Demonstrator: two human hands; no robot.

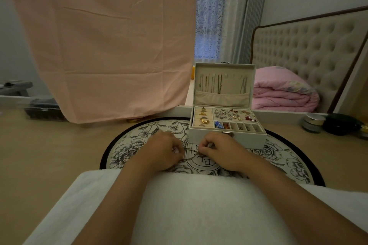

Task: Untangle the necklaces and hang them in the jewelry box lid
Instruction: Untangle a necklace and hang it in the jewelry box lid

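- We see several chains (pixel 214 83) hanging in the upright jewelry box lid (pixel 225 69), far of centre; we judge the task partly done.
- 1 tangled necklace (pixel 192 152) is not yet hung, stretched low over the floral mat (pixel 278 157) on the surface.
- Our left hand (pixel 162 152) and right hand (pixel 219 150) each pinch it, fingers curled, close together.

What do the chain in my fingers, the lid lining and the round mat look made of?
The chain, pinched between left hand and right hand, looks like gold-toned metal; blur leaves it open. The lid lining looks like matte cream velvet or suede, its pocket sagging. The round mat seems printed fabric: flat, matte floral pattern.
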